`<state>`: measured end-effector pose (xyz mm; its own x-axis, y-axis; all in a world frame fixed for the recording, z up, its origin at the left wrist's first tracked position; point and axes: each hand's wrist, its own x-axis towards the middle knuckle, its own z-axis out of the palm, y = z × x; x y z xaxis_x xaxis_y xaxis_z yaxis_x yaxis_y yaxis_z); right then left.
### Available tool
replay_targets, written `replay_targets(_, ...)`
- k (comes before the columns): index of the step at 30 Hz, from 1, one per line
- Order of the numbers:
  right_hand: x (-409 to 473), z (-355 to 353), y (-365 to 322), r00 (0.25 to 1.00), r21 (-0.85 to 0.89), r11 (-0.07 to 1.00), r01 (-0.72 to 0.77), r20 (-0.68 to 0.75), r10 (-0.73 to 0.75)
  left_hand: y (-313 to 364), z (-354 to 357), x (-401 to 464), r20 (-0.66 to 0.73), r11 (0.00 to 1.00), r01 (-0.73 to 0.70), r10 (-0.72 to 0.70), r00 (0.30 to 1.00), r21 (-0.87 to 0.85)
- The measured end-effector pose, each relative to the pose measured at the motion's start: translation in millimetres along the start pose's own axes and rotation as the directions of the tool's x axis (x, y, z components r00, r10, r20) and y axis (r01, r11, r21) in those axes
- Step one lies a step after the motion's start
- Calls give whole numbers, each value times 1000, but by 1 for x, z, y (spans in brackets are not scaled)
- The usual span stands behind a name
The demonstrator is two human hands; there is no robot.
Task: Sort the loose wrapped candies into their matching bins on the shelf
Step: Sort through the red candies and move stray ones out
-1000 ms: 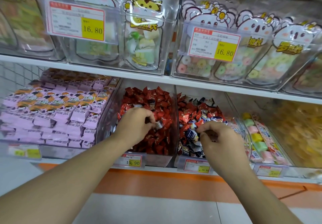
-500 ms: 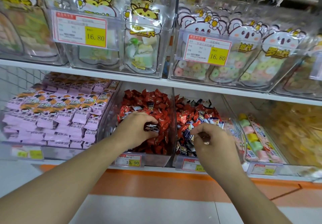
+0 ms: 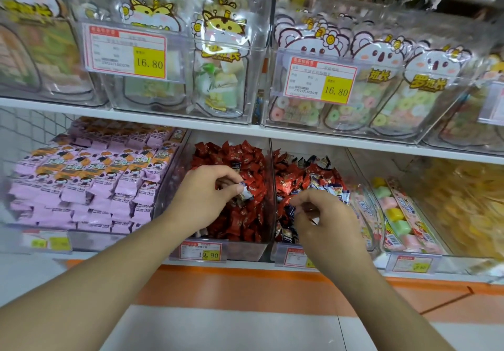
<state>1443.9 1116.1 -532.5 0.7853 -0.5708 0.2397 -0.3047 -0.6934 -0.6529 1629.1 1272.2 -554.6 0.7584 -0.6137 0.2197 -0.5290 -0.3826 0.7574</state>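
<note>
Orange-and-white flooring (image 3: 245, 290) is seen nearest, below the front edge of a white shop shelf (image 3: 191, 129) lined with clear bins.

Over the lower shelf, the left hand (image 3: 203, 198) is held above the red-candy bin (image 3: 245, 249), its thumb and fingertips pinched on a dark-blue wrapped candy (image 3: 243, 190) that plainly does not belong among the red wrappers. The right hand (image 3: 327, 219) is poised over the mixed bin (image 3: 283, 255) next door, fingers curled and pinched together; something small and red may be caught between them, but that cannot be told for certain.

The step in hand is judged to be the picking out of strays. Next, the blue candy would need to be carried across the divider to the bin where blue and red pieces lie mingled, and released there.

The candy looks small, crinkly and glossy, with twisted foil ends, and is likely to be slippery.

Farther back, a price tag (image 3: 126, 52) and cartoon-animal pouches (image 3: 222, 58) are set on the upper shelf.
</note>
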Motion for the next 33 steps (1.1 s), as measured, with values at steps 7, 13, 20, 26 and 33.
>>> replay_targets(7, -2, 7, -24, 994, 190, 981, 31, 98, -50, 52, -8, -27, 85, 905, 110, -82, 993, -412)
replay_targets(13, -4, -1, -19, 1000, 241, 970, -14, -21, 20, 54, -17, -40, 58, 831, 203, -202, 978, -517)
replay_targets(20, -1, -15, -9, 996, -45, 995, -85, -7, 85, 52, -12, -41, 96, 730, 278, -281, 955, -625)
replay_targets(26, -7, 4, -26, 992, 320, 947, -20, 121, -20, 62, 3, -45, 169, 752, 273, -214, 962, -600)
replay_targets(33, 3, -15, 4, 994, -188, 976, -109, 10, 113, 24, -7, -28, 33, 962, 122, -117, 993, -244)
